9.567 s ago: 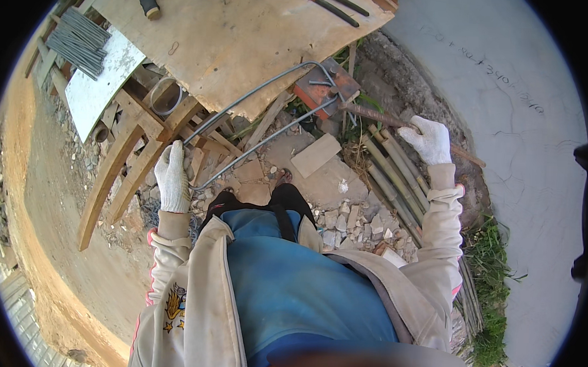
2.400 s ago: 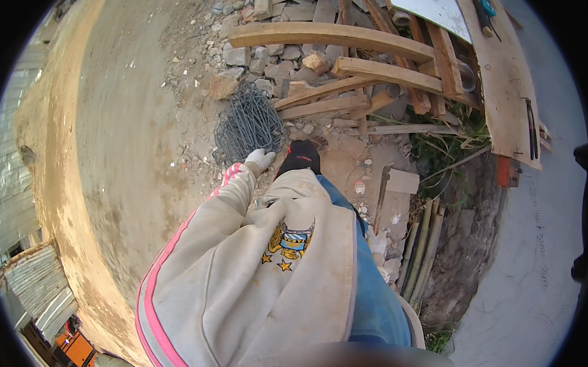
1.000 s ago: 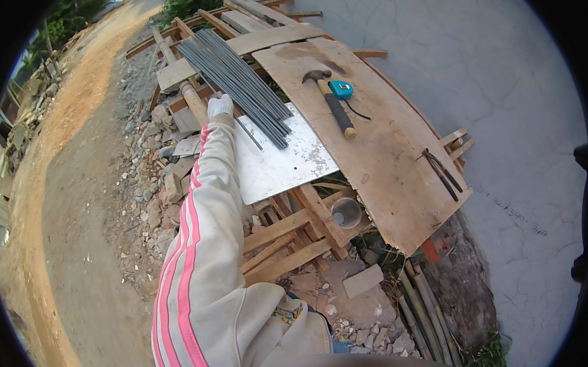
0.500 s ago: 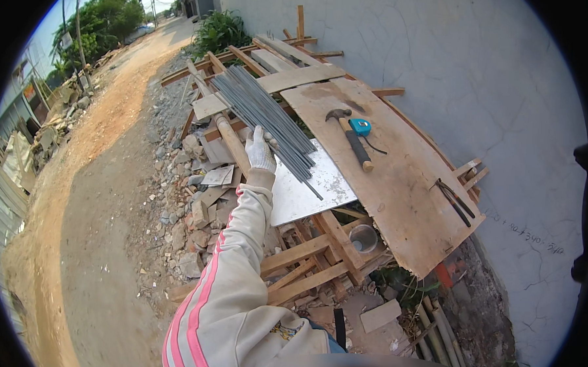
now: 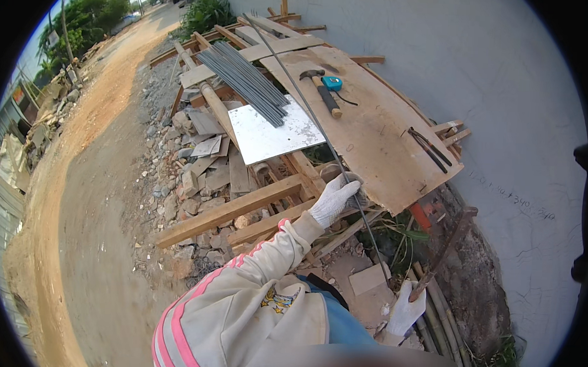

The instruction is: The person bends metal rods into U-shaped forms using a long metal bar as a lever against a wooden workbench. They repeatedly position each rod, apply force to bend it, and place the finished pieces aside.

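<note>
A long thin steel rod [image 5: 374, 243] slants from the far boards down toward my right side. My white-gloved left hand [image 5: 336, 198] is closed around its lower part, beside the plywood's near corner. Low at the right, my gloved right hand [image 5: 405, 312] grips a rusty metal bar [image 5: 444, 250] with a short crosswise head at its upper end. The rod's near end lies close to this hand; whether they touch is unclear. More grey rods [image 5: 246, 83] lie bundled on a white board [image 5: 270, 135]. On the plywood [image 5: 375, 138] rest a claw hammer [image 5: 322, 93], a teal tape measure [image 5: 332, 83] and pincers [image 5: 430, 150].
A cracked grey wall [image 5: 495, 81] stands along the right. Wooden beams [image 5: 240, 207] jut out below the boards, above rubble [image 5: 168, 204]. Bamboo poles [image 5: 441, 308] lie at lower right. A dirt path [image 5: 100, 195] runs along the left.
My left hand has moved from the rod bundle to the near right and now holds a single rod. My right hand has come into view with the rusty bar. The view has shifted slightly.
</note>
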The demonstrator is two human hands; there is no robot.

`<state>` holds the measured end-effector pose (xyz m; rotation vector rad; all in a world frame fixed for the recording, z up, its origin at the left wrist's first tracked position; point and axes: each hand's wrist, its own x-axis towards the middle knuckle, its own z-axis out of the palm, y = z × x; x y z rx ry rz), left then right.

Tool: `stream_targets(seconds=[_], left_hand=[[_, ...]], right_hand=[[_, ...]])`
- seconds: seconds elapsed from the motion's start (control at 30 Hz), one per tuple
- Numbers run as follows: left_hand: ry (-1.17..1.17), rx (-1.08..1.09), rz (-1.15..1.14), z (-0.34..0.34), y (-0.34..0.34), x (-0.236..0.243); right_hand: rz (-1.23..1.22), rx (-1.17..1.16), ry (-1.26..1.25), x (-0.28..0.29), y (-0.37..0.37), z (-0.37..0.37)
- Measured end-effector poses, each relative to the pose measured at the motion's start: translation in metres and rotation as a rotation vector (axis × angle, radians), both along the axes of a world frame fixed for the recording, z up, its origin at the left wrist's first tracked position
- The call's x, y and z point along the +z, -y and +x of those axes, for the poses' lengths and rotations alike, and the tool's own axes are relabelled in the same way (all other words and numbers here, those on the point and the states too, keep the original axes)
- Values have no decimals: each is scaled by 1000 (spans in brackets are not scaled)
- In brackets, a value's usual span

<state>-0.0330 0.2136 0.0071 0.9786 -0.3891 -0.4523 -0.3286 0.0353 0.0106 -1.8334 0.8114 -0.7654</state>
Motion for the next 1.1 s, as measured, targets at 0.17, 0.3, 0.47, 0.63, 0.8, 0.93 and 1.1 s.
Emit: stream_targets(seconds=[0.17, 0.3, 0.47, 0.63, 0.8, 0.93, 1.1], left_hand=[[-143, -220, 29, -79, 54, -24], [-99, -294, 143, -124, 99, -35], [23, -500, 285, -159, 142, -31], [94, -594, 293, -167, 198, -23], [-59, -547, 229, -158, 261, -17], [-118, -547, 208, -160, 292, -25], [-191, -545, 203, -165, 309, -41]], right_hand=[[-229, 38, -74, 6, 10, -28], [-159, 91, -217, -8, 27, -69], [-152, 60, -504, -14, 50, -112], [-324, -54, -537, -3, 80, -156], [-467, -84, -530, 13, 139, -188], [-528, -64, -630, 20, 194, -201], [-531, -3, -699, 21, 238, -205]])
